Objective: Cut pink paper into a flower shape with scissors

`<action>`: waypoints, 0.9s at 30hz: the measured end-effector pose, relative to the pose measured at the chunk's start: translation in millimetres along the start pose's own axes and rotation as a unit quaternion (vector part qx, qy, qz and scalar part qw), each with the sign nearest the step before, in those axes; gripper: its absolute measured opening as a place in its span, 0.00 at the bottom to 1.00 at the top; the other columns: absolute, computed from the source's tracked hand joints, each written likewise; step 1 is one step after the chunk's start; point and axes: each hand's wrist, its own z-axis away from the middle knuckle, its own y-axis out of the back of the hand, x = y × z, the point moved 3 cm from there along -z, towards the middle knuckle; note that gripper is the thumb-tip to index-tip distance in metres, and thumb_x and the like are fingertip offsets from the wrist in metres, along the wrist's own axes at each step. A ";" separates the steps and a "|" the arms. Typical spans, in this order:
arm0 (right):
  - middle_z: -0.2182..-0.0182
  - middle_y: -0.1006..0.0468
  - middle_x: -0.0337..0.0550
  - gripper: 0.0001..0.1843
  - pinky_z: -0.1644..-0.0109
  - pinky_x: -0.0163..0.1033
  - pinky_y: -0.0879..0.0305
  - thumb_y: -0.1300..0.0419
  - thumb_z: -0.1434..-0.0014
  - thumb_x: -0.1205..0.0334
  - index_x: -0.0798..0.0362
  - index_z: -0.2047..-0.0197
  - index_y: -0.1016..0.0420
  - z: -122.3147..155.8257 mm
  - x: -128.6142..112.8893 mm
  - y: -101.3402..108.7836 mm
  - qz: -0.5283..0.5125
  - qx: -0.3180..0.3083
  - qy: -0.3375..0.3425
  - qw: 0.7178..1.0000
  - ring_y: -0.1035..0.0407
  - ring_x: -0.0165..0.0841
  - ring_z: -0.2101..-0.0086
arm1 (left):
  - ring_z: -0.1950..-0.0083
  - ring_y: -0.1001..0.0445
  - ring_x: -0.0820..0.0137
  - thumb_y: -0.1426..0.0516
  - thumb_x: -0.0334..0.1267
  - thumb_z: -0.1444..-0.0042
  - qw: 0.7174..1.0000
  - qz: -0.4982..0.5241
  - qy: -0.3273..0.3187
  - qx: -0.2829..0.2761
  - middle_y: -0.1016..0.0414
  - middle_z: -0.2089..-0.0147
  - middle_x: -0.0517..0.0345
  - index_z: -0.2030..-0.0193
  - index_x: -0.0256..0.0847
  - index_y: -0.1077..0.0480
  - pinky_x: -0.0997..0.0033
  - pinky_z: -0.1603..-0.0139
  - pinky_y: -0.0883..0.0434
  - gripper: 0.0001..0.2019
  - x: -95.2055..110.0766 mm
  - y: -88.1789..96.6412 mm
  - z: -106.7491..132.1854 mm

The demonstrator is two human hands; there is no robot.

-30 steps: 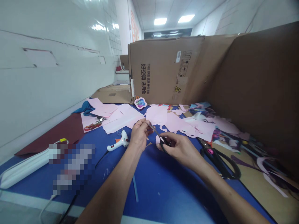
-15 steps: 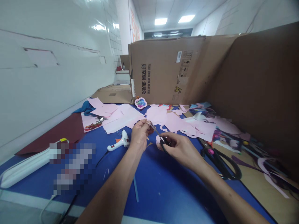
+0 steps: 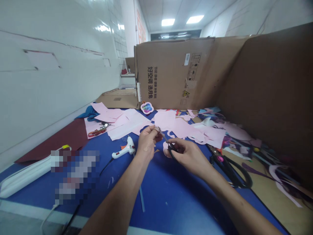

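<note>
My right hand [image 3: 187,151] is closed round the black handles of a pair of scissors [image 3: 163,134], whose blades point up and to the left. The blade tips meet the fingertips of my left hand [image 3: 147,142]. That hand is pinched shut on something small and pale, too small to make out. Under the right hand's fingers a small pink paper piece [image 3: 166,146] shows on the blue tabletop [image 3: 161,195]. To the left of my left hand lies a white glue gun [image 3: 126,150] with a black cord.
Pink sheets [image 3: 164,120] and offcuts cover the back. Large black-handled shears [image 3: 232,171] lie at right beside scraps. A flower-shaped tag [image 3: 147,108] leans near a tall cardboard box [image 3: 171,75]. Red-handled snips [image 3: 96,132] and a white power strip [image 3: 29,176] are at left.
The scissors and both hands have shifted only slightly, the blade tips staying at my left fingertips. Everything else stays put apart from a small shift of the view.
</note>
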 end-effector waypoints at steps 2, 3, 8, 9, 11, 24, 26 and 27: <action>0.73 0.26 0.36 0.16 0.70 0.36 0.43 0.34 0.40 0.51 0.48 0.51 0.18 -0.3 0.6 -0.1 -0.001 0.001 0.004 1.000 0.36 0.33 0.72 | 0.71 0.24 0.71 0.29 0.40 0.58 1.000 0.004 0.004 -0.001 0.24 0.73 0.59 0.68 0.39 0.27 0.72 0.67 0.29 0.14 0.1 -0.1 0.3; 0.72 0.25 0.36 0.16 0.69 0.36 0.42 0.34 0.40 0.52 0.48 0.51 0.18 -0.5 0.4 0.1 0.004 0.003 0.009 1.000 0.35 0.33 0.72 | 0.71 0.24 0.71 0.29 0.39 0.59 1.000 0.008 0.006 -0.002 0.24 0.73 0.59 0.68 0.39 0.27 0.72 0.67 0.29 0.14 0.3 0.0 0.3; 0.72 0.23 0.36 0.14 0.68 0.36 0.40 0.35 0.39 0.52 0.48 0.53 0.17 -0.8 -1.6 0.3 0.029 0.003 0.023 0.999 0.34 0.33 0.71 | 0.72 0.24 0.71 0.30 0.39 0.58 0.999 0.031 0.015 -0.001 0.24 0.71 0.61 0.64 0.40 0.27 0.71 0.67 0.28 0.15 3.8 0.8 -0.3; 0.72 0.23 0.36 0.14 0.68 0.36 0.40 0.35 0.39 0.51 0.48 0.53 0.17 -0.7 -1.8 0.2 0.030 0.003 0.025 0.999 0.33 0.33 0.71 | 0.73 0.24 0.71 0.31 0.40 0.57 0.999 0.032 0.015 0.001 0.24 0.71 0.61 0.64 0.40 0.27 0.71 0.68 0.28 0.14 4.5 1.0 -0.6; 0.71 0.22 0.37 0.14 0.67 0.36 0.39 0.35 0.39 0.51 0.48 0.53 0.17 -0.3 -2.0 -0.1 0.033 0.002 0.031 0.999 0.33 0.34 0.71 | 0.73 0.24 0.71 0.31 0.40 0.57 0.999 0.030 0.014 0.006 0.24 0.72 0.61 0.66 0.40 0.27 0.71 0.68 0.28 0.14 5.7 1.7 -1.3; 0.69 0.19 0.35 0.10 0.67 0.36 0.39 0.35 0.38 0.53 0.44 0.54 0.18 1.9 -6.7 3.8 0.108 0.015 0.032 0.993 0.29 0.34 0.70 | 0.71 0.23 0.71 0.29 0.39 0.59 0.999 0.027 0.019 0.005 0.23 0.72 0.60 0.67 0.39 0.27 0.72 0.66 0.28 0.15 4.4 2.8 -1.9; 0.70 0.19 0.35 0.10 0.67 0.36 0.39 0.35 0.38 0.53 0.44 0.55 0.18 2.0 -6.3 3.4 0.113 0.019 0.031 0.993 0.28 0.34 0.69 | 0.71 0.23 0.71 0.30 0.38 0.59 0.999 0.030 0.018 0.004 0.23 0.72 0.60 0.67 0.39 0.28 0.71 0.66 0.28 0.14 4.8 2.7 -1.3; 0.70 0.19 0.35 0.09 0.67 0.36 0.40 0.35 0.38 0.54 0.44 0.55 0.18 2.0 -6.0 3.2 0.114 0.021 0.031 0.993 0.28 0.34 0.69 | 0.71 0.23 0.71 0.30 0.38 0.59 0.999 0.030 0.018 0.004 0.23 0.72 0.60 0.68 0.39 0.28 0.71 0.66 0.28 0.13 4.9 2.8 -1.1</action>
